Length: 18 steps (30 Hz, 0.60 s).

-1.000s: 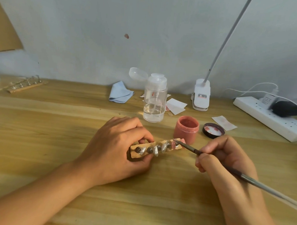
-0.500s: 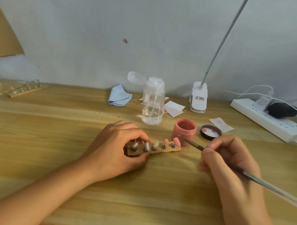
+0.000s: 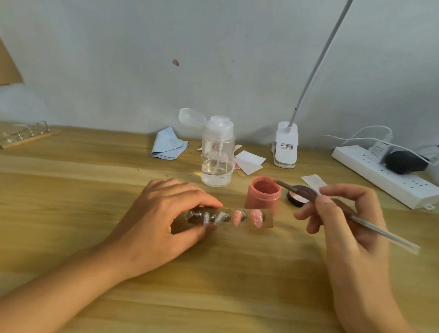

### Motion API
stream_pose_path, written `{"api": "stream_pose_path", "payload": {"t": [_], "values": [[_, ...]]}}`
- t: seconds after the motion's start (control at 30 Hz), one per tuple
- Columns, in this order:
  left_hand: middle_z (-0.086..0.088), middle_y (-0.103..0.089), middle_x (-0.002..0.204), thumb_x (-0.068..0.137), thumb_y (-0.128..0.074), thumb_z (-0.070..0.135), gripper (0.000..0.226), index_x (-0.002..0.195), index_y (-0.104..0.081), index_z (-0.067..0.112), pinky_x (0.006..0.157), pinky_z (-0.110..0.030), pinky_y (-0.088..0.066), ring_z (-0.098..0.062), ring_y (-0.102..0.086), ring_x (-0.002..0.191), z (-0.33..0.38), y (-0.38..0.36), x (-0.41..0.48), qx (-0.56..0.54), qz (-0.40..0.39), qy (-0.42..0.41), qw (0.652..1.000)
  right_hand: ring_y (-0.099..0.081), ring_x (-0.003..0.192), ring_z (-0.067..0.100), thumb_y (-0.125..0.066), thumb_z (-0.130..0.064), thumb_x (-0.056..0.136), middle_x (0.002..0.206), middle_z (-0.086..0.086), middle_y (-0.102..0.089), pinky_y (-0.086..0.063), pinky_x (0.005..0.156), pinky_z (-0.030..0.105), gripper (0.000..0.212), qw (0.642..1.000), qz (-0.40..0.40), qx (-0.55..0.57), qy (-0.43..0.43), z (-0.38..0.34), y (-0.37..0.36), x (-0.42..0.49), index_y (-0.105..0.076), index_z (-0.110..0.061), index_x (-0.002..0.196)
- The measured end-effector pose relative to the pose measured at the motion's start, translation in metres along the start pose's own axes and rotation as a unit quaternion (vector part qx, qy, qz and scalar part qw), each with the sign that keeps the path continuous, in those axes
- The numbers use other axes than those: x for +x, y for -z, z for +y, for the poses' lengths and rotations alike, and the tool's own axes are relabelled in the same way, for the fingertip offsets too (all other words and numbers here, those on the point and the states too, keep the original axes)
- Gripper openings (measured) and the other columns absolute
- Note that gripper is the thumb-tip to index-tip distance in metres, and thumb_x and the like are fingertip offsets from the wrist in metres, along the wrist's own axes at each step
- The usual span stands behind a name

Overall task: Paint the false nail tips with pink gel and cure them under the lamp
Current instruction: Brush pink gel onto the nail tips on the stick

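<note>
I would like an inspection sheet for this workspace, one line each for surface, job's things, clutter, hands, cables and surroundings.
Surface: wooden table, pale grain.
Job's things: holder with two pink tips and three clear tips; open pink jar, its lid beside it; brush; lamp at the back.
Clutter: bottle, blue cloth, papers, second holder far left.
Hands: left hand grips the holder's left end; right hand pinches the brush, its tip over the jar.
Cables: white cord to a power strip with a black plug.
Surroundings: grey wall with a small reddish mark.
</note>
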<state>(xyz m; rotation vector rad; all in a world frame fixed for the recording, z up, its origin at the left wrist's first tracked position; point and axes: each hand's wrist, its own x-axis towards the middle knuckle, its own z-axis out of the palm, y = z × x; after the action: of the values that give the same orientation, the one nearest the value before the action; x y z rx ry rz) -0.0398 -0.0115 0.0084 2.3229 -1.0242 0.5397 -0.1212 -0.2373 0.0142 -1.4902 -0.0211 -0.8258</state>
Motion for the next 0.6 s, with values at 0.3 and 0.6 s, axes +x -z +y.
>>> {"api": "stream_pose_path", "payload": {"t": [0.3,0.6], "values": [[0.025,-0.064,0.096,0.08,-0.065,0.044,0.024,0.102,-0.07,0.036,0.089,-0.03,-0.041,-0.002,-0.058,0.094,0.0005,-0.0021,0.0001,0.01,0.003,-0.01,1.0,-0.053,0.062,0.005,-0.055,-0.011,0.096,0.074,0.007,-0.071,-0.043,0.061,0.012,0.008,0.998,-0.005,-0.014,-0.054,0.0081,-0.0024,0.0026,-0.051,-0.008,0.09],[0.023,-0.062,0.088,0.076,-0.061,0.046,0.022,0.093,-0.07,0.036,0.089,-0.019,-0.036,-0.003,-0.057,0.089,0.0009,-0.0039,0.0002,0.016,-0.021,0.011,1.0,-0.053,0.058,0.005,-0.055,-0.009,0.096,0.072,0.007,-0.072,-0.044,0.059,0.013,0.012,0.997,0.015,-0.006,-0.074,0.0096,-0.0001,0.0041,-0.049,-0.006,0.086]]}}
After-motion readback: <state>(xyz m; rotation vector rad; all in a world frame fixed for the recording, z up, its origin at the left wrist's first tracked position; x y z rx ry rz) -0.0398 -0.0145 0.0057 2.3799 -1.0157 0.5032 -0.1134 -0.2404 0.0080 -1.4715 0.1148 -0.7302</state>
